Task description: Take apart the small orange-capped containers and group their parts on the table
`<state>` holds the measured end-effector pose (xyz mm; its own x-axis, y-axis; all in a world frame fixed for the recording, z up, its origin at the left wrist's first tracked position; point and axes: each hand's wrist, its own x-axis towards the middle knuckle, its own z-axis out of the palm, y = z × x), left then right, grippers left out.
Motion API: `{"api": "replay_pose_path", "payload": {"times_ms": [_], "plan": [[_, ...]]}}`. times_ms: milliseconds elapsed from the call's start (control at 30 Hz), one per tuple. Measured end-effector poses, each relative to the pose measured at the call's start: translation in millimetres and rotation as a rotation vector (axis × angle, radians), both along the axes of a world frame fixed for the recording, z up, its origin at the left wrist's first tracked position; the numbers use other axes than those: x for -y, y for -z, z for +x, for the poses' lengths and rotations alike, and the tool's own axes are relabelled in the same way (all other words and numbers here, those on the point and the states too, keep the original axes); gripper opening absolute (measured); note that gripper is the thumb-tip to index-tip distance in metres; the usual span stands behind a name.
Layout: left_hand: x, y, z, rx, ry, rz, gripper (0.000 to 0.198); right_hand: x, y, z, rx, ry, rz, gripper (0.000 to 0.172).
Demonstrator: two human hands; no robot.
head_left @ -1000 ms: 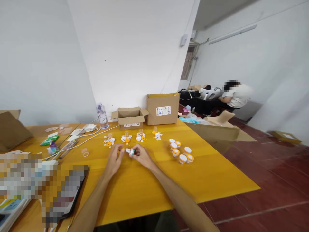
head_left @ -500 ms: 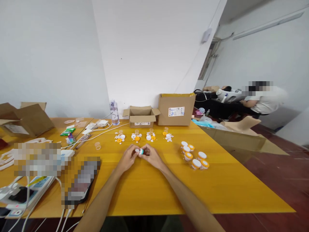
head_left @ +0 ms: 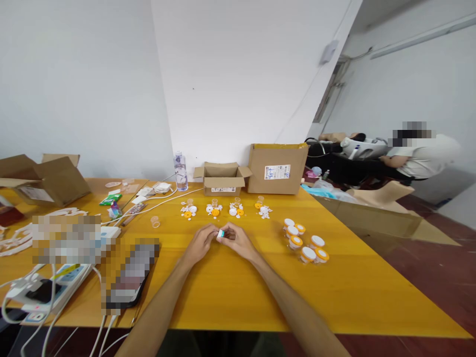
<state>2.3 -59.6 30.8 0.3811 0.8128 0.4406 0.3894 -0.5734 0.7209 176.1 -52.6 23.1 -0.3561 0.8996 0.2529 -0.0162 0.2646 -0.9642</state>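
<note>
My right hand is closed on a small white-and-teal piece, too small to name more exactly. My left hand is pinched right beside that piece, its fingertips meeting the right ones; what lies between them is hidden. Beyond the hands, several groups of small white parts lie in a row, with orange discs and white discs among them. A little clear cup stands behind each group. Another clear cup sits apart, to the left.
Several clear jars with orange-and-white lids stand at right. At the back are an open carton, a larger box and a bottle. Left lie a phone, power strips and cables. A person sits far right.
The view has shifted slightly, so the table things appear farther right. A round white piece with dark holes, visible at my left fingertips before, is now out of sight; the teal piece has turned.
</note>
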Motion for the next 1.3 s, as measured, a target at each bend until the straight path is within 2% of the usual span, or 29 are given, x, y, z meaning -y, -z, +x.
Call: {"api": "replay_pose_path", "payload": {"times_ms": [400, 733, 833, 1000, 1300], "plan": [[-3, -0.5, -1, 0.078, -0.003, -0.001, 0.033, 0, 2.3, 0, 0.028, 0.015, 0.028, 0.033], [-12, 2.9, -5, 0.150, -0.161, 0.014, 0.025, -11, 12.7, 5, 0.024, 0.141, 0.024, 0.035], [-12, 2.8, -6, 0.139, -0.171, 0.015, 0.021, -12, 15.0, 5, 0.028, 0.124, 0.031, 0.040], [-11, 3.0, -5, 0.133, -0.198, -0.013, 0.015, -13, 17.8, 4, 0.048, 0.092, 0.024, 0.030], [-13, 7.2, -5, 0.182, -0.224, -0.088, 0.013, -12, 17.9, 3, 0.076, 0.090, 0.047, 0.026]]}}
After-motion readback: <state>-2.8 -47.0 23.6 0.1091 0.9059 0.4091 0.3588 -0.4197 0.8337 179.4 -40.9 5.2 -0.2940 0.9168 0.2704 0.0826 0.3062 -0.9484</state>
